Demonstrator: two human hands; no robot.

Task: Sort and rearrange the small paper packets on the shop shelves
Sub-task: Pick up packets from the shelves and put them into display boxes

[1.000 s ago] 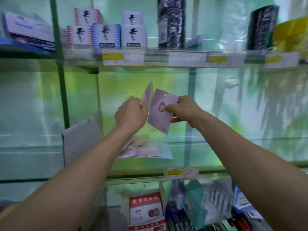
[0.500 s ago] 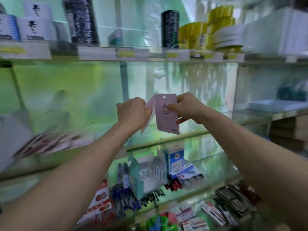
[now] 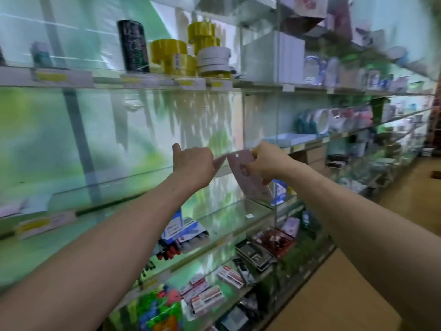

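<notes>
While our left hand [image 3: 193,167] curls its fingers round a thin pale packet [image 3: 219,161] that we see almost edge-on, with one finger sticking up at its left side, our right hand [image 3: 269,161] pinches the right edge of a lilac packet [image 3: 248,180] between thumb and fingers. The lilac packet faces us just right of the middle of the frame. It has a punched hole near its top and a small dark picture at its centre, and it is tilted so that its lower end swings to the right. The upper corners of the two packets come together between our hands; we cannot tell whether they touch. Both packets are held up in the air in front of a glass shelf [image 3: 119,185] that runs across the middle of the frame. On the shelf above, in the upper middle of the frame, a black roll [image 3: 133,46] stands beside yellow tape rolls [image 3: 169,52] and a stack of white tape rolls [image 3: 213,58], with yellow price labels [image 3: 51,77] along the shelf front. Below our arms, at lower centre, a blue box [image 3: 175,225] lies near red-capped pens [image 3: 168,254]. Lower down sit small red-and-white boxes [image 3: 202,295] and a bright coloured bag [image 3: 157,309]. Blurred bowls [image 3: 319,121] stand at middle right, and a wooden floor [image 3: 334,295] fills the lower right.
</notes>
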